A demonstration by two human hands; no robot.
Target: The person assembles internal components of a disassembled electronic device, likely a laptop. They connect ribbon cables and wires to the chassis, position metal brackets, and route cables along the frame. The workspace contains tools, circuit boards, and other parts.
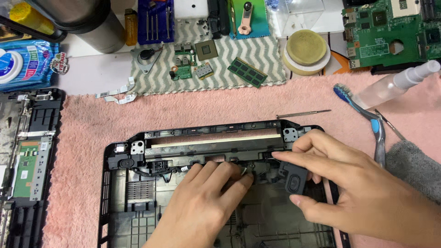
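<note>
A black plastic laptop base shell (120, 202) lies on a pink fuzzy mat. My left hand (202, 202) rests inside the shell, fingertips pressed on thin wires near the middle of the hinge bar. My right hand (353, 188) holds a small black oblong speaker module (295, 177) between thumb and fingers, lifted just above the shell's right rear corner. A matching black speaker (124, 161) sits seated in the left rear corner. Silver hinge brackets show at both rear corners.
A thin screwdriver (303, 113) lies behind the shell. A blue toothbrush (365, 117), tweezers and a spray bottle (397, 85) sit at right. Small boards, a chip and a memory stick (247, 72) rest on a zigzag cloth. A green mainboard (390, 32) is top right; another laptop panel (27, 160) lies left.
</note>
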